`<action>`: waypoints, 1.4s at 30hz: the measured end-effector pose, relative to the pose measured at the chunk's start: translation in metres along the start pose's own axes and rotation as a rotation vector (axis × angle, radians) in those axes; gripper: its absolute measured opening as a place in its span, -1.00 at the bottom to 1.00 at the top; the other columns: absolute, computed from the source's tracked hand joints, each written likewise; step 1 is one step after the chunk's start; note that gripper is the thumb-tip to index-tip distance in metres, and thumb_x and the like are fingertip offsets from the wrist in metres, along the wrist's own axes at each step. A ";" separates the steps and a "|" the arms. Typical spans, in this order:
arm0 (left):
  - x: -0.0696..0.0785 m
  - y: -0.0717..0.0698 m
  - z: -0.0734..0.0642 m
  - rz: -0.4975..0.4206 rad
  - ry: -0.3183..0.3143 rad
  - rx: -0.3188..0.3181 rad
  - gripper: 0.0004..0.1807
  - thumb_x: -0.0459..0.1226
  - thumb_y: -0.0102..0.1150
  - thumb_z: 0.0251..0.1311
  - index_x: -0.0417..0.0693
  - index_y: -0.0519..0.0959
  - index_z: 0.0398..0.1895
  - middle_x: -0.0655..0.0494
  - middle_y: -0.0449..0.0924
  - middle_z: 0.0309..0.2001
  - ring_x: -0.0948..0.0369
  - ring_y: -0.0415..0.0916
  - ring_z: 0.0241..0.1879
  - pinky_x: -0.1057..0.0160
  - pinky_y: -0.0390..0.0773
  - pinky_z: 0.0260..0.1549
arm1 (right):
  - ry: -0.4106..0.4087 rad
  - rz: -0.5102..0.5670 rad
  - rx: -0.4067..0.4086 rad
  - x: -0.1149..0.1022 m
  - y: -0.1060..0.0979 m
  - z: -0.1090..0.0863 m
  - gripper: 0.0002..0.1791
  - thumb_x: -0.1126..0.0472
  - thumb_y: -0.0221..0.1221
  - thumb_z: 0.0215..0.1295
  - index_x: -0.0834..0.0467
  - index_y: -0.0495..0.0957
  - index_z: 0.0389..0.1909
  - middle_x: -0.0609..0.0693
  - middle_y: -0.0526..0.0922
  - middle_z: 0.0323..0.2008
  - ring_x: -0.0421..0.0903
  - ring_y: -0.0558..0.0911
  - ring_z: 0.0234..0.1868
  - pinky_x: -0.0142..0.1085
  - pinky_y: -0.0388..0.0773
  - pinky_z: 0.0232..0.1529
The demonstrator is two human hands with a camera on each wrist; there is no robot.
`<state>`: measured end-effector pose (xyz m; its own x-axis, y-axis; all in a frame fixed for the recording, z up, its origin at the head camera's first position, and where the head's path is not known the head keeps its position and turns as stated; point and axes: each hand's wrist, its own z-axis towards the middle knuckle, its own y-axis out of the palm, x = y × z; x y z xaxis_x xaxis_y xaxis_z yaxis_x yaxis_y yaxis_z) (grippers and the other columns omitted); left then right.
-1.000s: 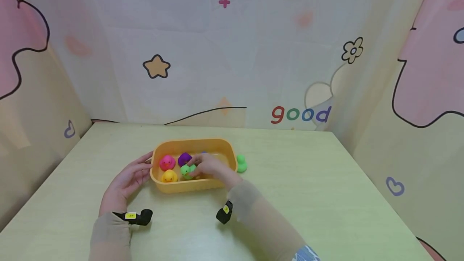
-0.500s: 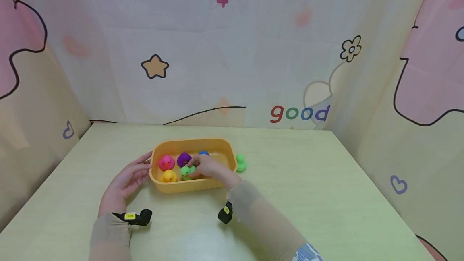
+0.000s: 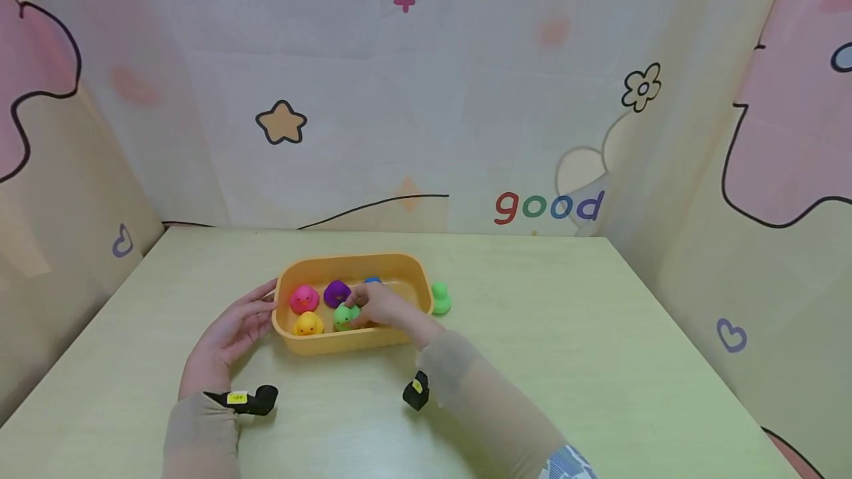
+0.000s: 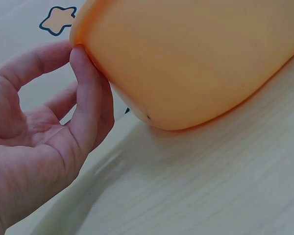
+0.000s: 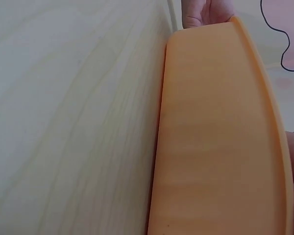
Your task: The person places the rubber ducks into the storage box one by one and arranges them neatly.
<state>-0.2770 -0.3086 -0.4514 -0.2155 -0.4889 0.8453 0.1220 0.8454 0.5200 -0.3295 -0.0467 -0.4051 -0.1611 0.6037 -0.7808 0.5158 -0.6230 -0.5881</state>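
Observation:
A yellow-orange plastic tub [image 3: 373, 266] sits on the table, holding several toy ducks. My left hand [image 3: 234, 325] is at the tub's left end, fingertips touching the outside just under the rim, also seen in the left wrist view. My right hand [image 3: 382, 304] reaches over the near rim and pinches a light green duck [image 3: 342, 318] between thumb and fingers. Around it lie a pink duck [image 3: 304, 299], a yellow duck [image 3: 309, 324] and a purple duck [image 3: 336, 293]. A blue one [image 3: 373, 280] is mostly hidden behind my right hand.
A bright green duck [image 3: 441, 298] stands on the table just beyond the tub's right end. The pale wooden table [image 3: 566, 361] is enclosed at the back and sides by printed cloth walls [image 3: 373, 94]. Black wrist cameras [image 3: 416, 389] sit at both sleeves.
The light green duck has shifted and turned slightly between the right fingers. My left hand keeps its place at the tub's end. The head view drifts a little.

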 end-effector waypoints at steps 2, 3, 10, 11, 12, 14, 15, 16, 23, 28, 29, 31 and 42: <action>0.000 0.001 -0.001 0.009 0.001 0.006 -0.63 -0.45 -0.08 0.41 0.23 0.54 -0.01 0.16 0.53 -0.01 0.29 0.61 -0.15 0.43 0.61 -0.10 | -0.002 -0.025 0.008 -0.001 0.000 0.000 -0.75 0.44 0.35 0.10 0.24 0.62 -0.17 0.10 0.65 -0.02 -0.04 0.55 -0.04 -0.17 0.53 0.16; 0.000 0.001 -0.001 0.009 0.001 0.007 -0.63 -0.45 -0.07 0.40 0.23 0.54 -0.01 0.16 0.52 -0.01 0.29 0.61 -0.14 0.43 0.61 -0.09 | -0.003 -0.040 0.014 -0.002 0.000 0.000 -0.75 0.44 0.35 0.09 0.23 0.62 -0.18 0.11 0.65 -0.03 -0.03 0.55 -0.03 -0.16 0.53 0.17; -0.001 0.000 0.001 0.015 0.015 -0.003 -0.60 -0.47 -0.11 0.41 0.24 0.59 -0.05 0.13 0.53 -0.09 0.29 0.61 -0.19 0.43 0.61 -0.14 | -0.005 -0.092 0.031 -0.002 -0.001 -0.002 -0.76 0.43 0.36 0.08 0.23 0.63 -0.20 0.09 0.69 -0.09 -0.06 0.57 -0.09 -0.21 0.55 0.11; -0.001 0.000 0.001 0.014 0.015 -0.002 -0.59 -0.47 -0.12 0.41 0.24 0.59 -0.06 0.13 0.53 -0.10 0.28 0.60 -0.19 0.43 0.61 -0.14 | -0.002 -0.088 0.029 -0.001 -0.001 -0.002 -0.76 0.43 0.36 0.08 0.23 0.64 -0.19 0.09 0.69 -0.11 -0.07 0.56 -0.11 -0.22 0.56 0.09; -0.001 -0.001 0.001 0.015 0.015 0.001 -0.60 -0.47 -0.11 0.41 0.25 0.59 -0.06 0.13 0.53 -0.09 0.28 0.61 -0.19 0.43 0.62 -0.14 | 0.001 -0.083 0.028 -0.001 -0.001 -0.002 -0.76 0.44 0.35 0.09 0.23 0.64 -0.19 0.09 0.69 -0.12 -0.08 0.55 -0.13 -0.24 0.57 0.06; -0.001 -0.001 0.001 0.018 0.012 0.007 -0.61 -0.47 -0.10 0.40 0.24 0.58 -0.05 0.14 0.53 -0.07 0.29 0.61 -0.18 0.43 0.61 -0.13 | 0.012 -0.073 0.025 0.000 -0.001 -0.001 -0.76 0.45 0.33 0.11 0.22 0.65 -0.18 0.08 0.69 -0.13 -0.10 0.54 -0.16 -0.25 0.58 0.03; -0.001 -0.001 0.001 0.018 0.009 0.012 -0.61 -0.47 -0.09 0.40 0.24 0.58 -0.05 0.14 0.53 -0.07 0.29 0.61 -0.17 0.43 0.61 -0.12 | 0.013 -0.072 0.023 0.000 -0.001 -0.001 -0.76 0.45 0.33 0.11 0.23 0.65 -0.18 0.08 0.69 -0.14 -0.10 0.54 -0.16 -0.26 0.59 0.02; -0.001 -0.001 0.001 0.019 0.008 0.016 -0.62 -0.46 -0.09 0.40 0.24 0.57 -0.04 0.15 0.53 -0.06 0.29 0.60 -0.17 0.42 0.61 -0.12 | 0.012 -0.069 0.023 0.000 -0.001 -0.001 -0.76 0.45 0.33 0.11 0.23 0.65 -0.18 0.08 0.68 -0.14 -0.09 0.55 -0.16 -0.26 0.59 0.02; -0.001 -0.003 0.002 0.020 0.007 0.017 -0.62 -0.46 -0.10 0.41 0.24 0.55 -0.02 0.17 0.54 -0.02 0.30 0.60 -0.16 0.43 0.61 -0.11 | -0.056 -0.138 0.103 0.000 -0.008 -0.004 -0.71 0.46 0.35 0.03 0.24 0.65 -0.17 0.07 0.70 -0.14 -0.03 0.62 -0.08 -0.27 0.56 0.03; -0.002 -0.004 0.002 0.025 0.012 -0.003 -0.59 -0.47 -0.11 0.41 0.27 0.58 -0.05 0.20 0.56 -0.02 0.30 0.59 -0.16 0.43 0.61 -0.11 | -0.155 -0.167 0.095 -0.004 -0.028 -0.015 -0.69 0.40 0.36 0.09 0.28 0.63 -0.10 0.12 0.70 -0.10 -0.01 0.64 -0.10 -0.29 0.58 -0.01; -0.002 -0.004 0.002 0.027 0.013 -0.007 -0.59 -0.47 -0.11 0.41 0.27 0.58 -0.05 0.20 0.56 -0.02 0.30 0.59 -0.15 0.43 0.61 -0.11 | -0.181 -0.155 0.079 -0.005 -0.033 -0.018 -0.69 0.41 0.35 0.10 0.31 0.61 -0.09 0.16 0.69 -0.08 0.01 0.65 -0.09 -0.30 0.60 -0.02; -0.002 -0.004 0.002 0.030 0.012 -0.010 -0.59 -0.46 -0.11 0.41 0.27 0.58 -0.05 0.21 0.56 -0.01 0.30 0.59 -0.15 0.43 0.61 -0.11 | -0.224 -0.131 0.050 -0.006 -0.044 -0.023 -0.67 0.41 0.33 0.13 0.34 0.58 -0.06 0.22 0.66 -0.04 0.08 0.67 -0.06 -0.30 0.63 -0.04; -0.003 -0.005 0.003 -0.005 0.057 -0.115 -0.53 -0.51 -0.21 0.42 0.20 0.60 0.00 0.16 0.59 -0.02 0.28 0.62 -0.15 0.37 0.64 -0.11 | -0.316 -0.188 0.058 0.021 -0.108 -0.036 -0.71 0.34 0.28 0.21 0.26 0.59 -0.03 0.22 0.64 0.02 0.08 0.65 0.00 -0.21 0.61 0.05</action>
<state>-0.2804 -0.3106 -0.4566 -0.1617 -0.5068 0.8468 0.2326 0.8143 0.5317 -0.3582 0.0513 -0.3499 -0.5051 0.5326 -0.6791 0.4056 -0.5481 -0.7315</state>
